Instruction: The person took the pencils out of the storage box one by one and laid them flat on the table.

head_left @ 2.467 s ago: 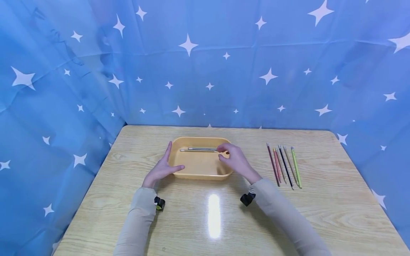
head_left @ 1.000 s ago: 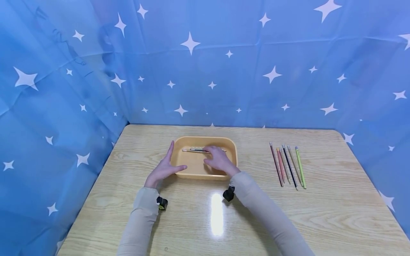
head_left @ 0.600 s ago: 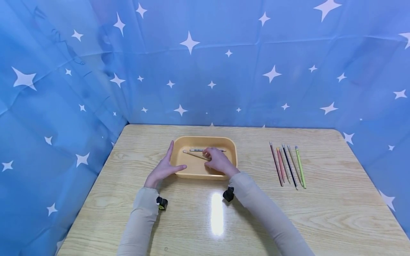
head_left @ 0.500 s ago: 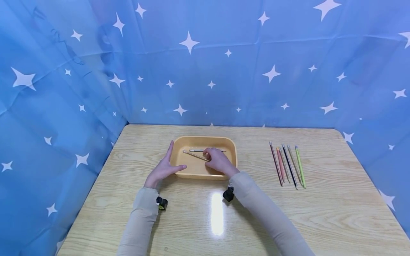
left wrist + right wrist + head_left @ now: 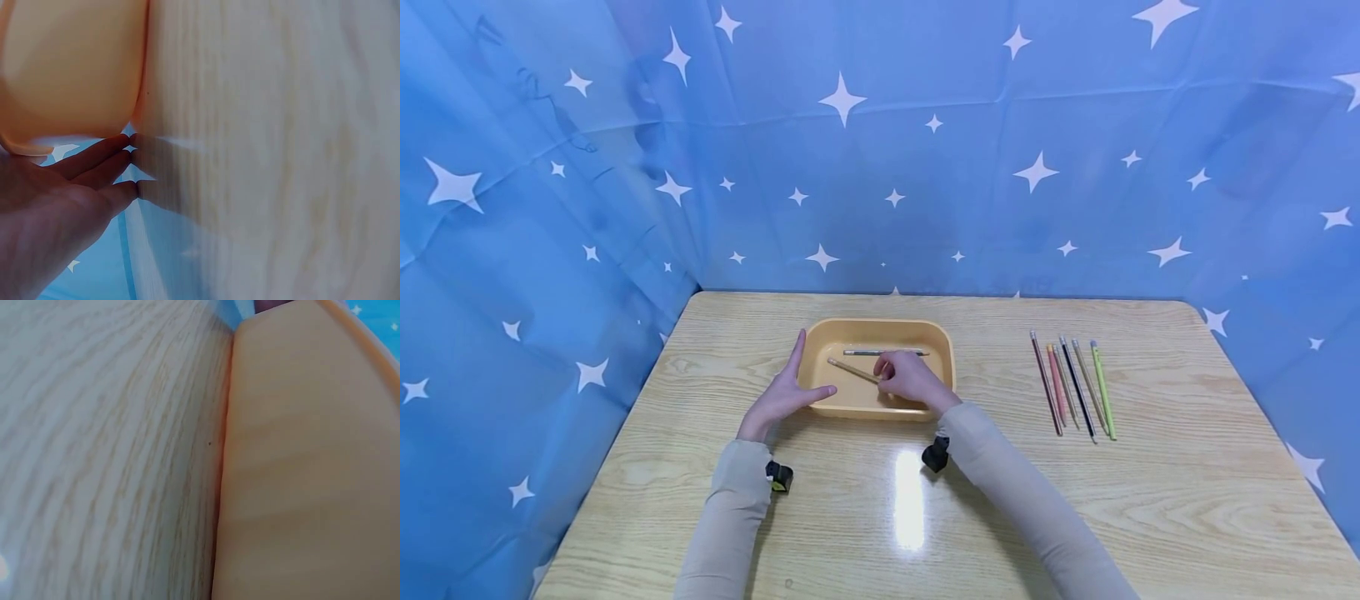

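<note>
A shallow yellow-orange plastic tray [image 5: 880, 414] sits on the table in the head view. Two pencils lie inside it: a dark one [image 5: 859, 352] along the far side, and a tan one [image 5: 853, 370] slanting down to the right. My right hand [image 5: 917, 379] reaches into the tray and pinches the tan pencil near its right end, which the fingers hide. At the tray's left end rests my left hand [image 5: 781, 398], fingers straight along the outer wall and thumb over the front corner. In the left wrist view, the left fingers [image 5: 103, 159] touch the tray's wall [image 5: 75, 69].
Several pencils lie side by side to the right of the tray, among them a green one [image 5: 1102, 390], a dark blue one [image 5: 1077, 387] and a red one [image 5: 1056, 387]. A blue star-patterned curtain [image 5: 880, 167] hangs behind the wooden table [image 5: 1195, 467].
My right hand moved left into the tray and took hold of the tan pencil. Its right end has swung toward the front, away from the dark pencil. The left hand kept its place.
</note>
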Motion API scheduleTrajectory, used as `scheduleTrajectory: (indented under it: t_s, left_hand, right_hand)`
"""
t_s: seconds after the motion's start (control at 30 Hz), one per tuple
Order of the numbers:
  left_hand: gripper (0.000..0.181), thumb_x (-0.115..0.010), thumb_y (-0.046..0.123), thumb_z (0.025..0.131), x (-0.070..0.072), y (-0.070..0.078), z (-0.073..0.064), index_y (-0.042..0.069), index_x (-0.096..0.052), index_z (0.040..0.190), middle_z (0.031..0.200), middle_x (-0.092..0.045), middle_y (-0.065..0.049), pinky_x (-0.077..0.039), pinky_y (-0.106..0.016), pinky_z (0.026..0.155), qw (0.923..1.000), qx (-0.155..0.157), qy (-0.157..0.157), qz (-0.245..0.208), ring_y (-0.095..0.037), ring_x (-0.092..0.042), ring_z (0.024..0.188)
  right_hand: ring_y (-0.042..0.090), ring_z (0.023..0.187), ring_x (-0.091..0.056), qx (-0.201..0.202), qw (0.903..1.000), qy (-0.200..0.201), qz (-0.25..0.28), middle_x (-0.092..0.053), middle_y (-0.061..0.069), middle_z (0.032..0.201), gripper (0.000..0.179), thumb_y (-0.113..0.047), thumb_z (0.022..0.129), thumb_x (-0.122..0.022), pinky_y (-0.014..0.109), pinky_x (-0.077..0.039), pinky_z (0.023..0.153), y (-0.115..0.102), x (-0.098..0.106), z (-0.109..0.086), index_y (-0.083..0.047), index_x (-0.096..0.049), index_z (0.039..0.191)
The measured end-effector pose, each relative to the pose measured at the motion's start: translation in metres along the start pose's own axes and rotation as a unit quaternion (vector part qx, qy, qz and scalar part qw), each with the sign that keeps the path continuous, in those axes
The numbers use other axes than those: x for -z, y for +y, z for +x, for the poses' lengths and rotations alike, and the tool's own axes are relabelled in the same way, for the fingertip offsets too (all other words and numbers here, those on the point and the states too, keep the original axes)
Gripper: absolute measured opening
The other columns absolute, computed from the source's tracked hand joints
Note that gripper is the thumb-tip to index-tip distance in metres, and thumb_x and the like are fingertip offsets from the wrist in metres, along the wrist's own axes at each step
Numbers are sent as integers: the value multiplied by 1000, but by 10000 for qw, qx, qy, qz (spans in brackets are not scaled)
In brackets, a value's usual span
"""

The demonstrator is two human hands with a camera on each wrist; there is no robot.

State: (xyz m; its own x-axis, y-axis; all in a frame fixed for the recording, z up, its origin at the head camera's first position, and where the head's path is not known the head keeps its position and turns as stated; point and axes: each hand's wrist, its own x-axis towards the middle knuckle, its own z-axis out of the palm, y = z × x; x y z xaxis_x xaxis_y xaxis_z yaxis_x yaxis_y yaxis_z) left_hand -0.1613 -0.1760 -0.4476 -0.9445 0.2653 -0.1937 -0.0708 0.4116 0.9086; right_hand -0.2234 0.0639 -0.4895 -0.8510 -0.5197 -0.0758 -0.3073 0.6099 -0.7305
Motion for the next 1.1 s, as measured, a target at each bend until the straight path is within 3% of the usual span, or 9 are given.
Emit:
scheduleTrajectory:
  t_s: [0.33,0.5,0.63,0.73,0.97,1.1]
  left_hand:
    - [108,-73,20,87,0,1,0,17,11,155,160,8,-12,-14,-59,111,10000,53,19,18,-42,-5,142]
    - [108,-73,20,88,0,0,0,16,11,155,160,8,-12,-13,-59,111,10000,9,11,30,-42,-5,142]
    - [107,-73,20,87,0,0,1,16,10,155,160,8,-12,-13,-59,111,10000,-34,-13,47,-42,-5,142]
    - [108,-73,20,87,-1,0,2,15,10,155,160,8,-13,-12,-59,111,10000,-46,-38,61,-43,-5,142]
    - [112,-76,20,85,-1,-8,6,16,11,155,160,9,-14,-9,-59,111,10000,-63,-54,-19,-42,-2,142]
    - [116,-79,21,82,-1,-27,16,21,12,154,160,11,-8,-7,-58,112,9998,-160,-11,-71,-38,2,143]
  right_hand:
    - [17,84,-57,-217,9946,-423,918,-62,4,90,26,4,82,-64,28,-49,72,-1,0,-2,1,-65,108]
    - [19,83,-58,-330,9894,-481,1328,-62,8,95,29,3,84,-63,27,-50,64,-1,1,-4,1,-64,113]
    - [20,77,-58,-351,9848,-293,1676,-62,10,95,32,3,83,-64,28,-49,56,-2,4,-7,1,-63,115]
    - [19,76,-59,-240,9862,-60,1634,-63,11,95,32,3,83,-65,27,-50,56,-3,7,-10,2,-63,115]
    - [21,80,-61,56,9904,336,1343,-64,16,99,33,2,84,-67,29,-50,69,-8,18,-21,4,-63,116]
    - [25,84,-60,146,9886,534,1401,-63,19,101,36,8,83,-64,34,-50,75,-13,30,-31,4,-61,119]
